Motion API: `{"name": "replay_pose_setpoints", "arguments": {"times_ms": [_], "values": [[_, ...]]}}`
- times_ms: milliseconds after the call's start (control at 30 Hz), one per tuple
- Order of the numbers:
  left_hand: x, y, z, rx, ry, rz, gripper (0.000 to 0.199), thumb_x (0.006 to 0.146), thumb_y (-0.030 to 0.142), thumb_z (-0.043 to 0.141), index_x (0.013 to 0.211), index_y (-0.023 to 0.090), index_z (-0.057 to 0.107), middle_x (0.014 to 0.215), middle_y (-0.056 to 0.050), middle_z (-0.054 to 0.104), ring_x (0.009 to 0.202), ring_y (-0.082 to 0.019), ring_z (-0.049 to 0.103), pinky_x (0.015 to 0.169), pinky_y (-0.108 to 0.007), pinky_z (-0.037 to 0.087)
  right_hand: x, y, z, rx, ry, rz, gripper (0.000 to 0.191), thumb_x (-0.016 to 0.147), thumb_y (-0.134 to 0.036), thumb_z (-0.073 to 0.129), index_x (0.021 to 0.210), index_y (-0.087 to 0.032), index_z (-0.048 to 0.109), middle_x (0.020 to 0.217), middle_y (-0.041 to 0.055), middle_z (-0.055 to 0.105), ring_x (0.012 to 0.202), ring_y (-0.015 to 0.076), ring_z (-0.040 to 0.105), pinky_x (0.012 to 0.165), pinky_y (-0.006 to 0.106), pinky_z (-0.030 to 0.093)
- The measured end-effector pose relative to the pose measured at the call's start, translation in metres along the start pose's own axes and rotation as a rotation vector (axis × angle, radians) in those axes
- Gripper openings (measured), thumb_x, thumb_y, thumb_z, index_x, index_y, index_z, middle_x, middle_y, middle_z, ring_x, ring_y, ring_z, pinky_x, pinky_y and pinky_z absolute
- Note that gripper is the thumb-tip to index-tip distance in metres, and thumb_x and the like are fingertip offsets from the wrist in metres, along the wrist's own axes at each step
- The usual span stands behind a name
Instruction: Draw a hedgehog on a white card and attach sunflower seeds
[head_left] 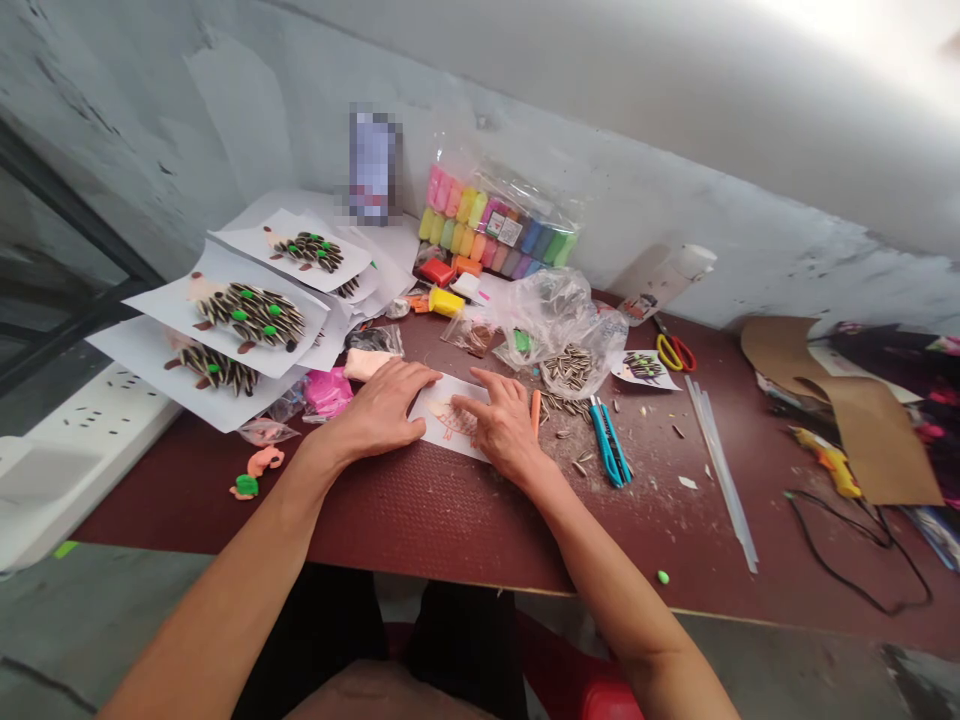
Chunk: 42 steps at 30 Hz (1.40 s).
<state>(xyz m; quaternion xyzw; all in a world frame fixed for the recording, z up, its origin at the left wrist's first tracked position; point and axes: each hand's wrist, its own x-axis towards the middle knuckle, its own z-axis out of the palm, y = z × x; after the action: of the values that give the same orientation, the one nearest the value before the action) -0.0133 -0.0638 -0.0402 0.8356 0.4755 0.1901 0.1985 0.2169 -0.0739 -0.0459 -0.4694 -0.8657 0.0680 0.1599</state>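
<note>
The left hand (379, 408) and right hand (504, 420) are pressing down on a white paper sheet (439, 437) bearing a reddish animal outline, their fingers (469, 392) spread open and gripping nothing, keeping the sheet flat and steady as it is lying near the middle of the dark red tabletop (420, 515), back from its front edge.

tabletop (420, 520): rough red laminate | bag (562, 320): glossy plastic | sheet (448, 392): matt paper

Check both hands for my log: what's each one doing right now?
Left hand: open, lying flat on the white paper, holding nothing.
Right hand: open, fingers resting on the same paper, holding nothing.
</note>
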Motion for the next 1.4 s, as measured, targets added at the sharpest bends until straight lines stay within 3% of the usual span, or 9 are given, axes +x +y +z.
{"name": "replay_pose_setpoints", "arguments": {"times_ms": [767,1000,1400], "values": [[0.0,0.0,0.001,-0.006,0.016,0.006,0.056,0.07,0.021,0.056,0.127,0.02,0.061,0.122,-0.01,0.066,0.116,-0.032,0.057,0.108,-0.052,0.044,0.002,-0.013,0.0,0.085,-0.008,-0.014,0.038,0.089,-0.002,0.053,0.106,-0.024,0.077,0.148,0.011,0.056,0.138,0.0286,0.045,0.112,0.049,0.035],[0.0,0.0,0.001,-0.007,0.008,0.004,0.058,0.07,0.021,0.057,0.128,0.02,0.06,0.124,-0.011,0.065,0.118,-0.033,0.057,0.109,-0.052,0.043,0.0,-0.009,-0.002,0.11,0.078,0.036,0.047,0.085,0.002,0.052,0.112,-0.028,0.077,0.149,0.0076,0.056,0.136,0.027,0.048,0.112,0.049,0.037],[0.0,0.001,0.002,-0.005,0.016,0.011,0.056,0.07,0.02,0.056,0.127,0.018,0.06,0.121,-0.011,0.066,0.116,-0.032,0.058,0.108,-0.05,0.044,0.005,-0.014,0.002,0.069,-0.022,0.0,0.04,0.089,-0.002,0.053,0.108,-0.027,0.078,0.149,0.0097,0.054,0.14,0.028,0.043,0.112,0.049,0.035]]}}
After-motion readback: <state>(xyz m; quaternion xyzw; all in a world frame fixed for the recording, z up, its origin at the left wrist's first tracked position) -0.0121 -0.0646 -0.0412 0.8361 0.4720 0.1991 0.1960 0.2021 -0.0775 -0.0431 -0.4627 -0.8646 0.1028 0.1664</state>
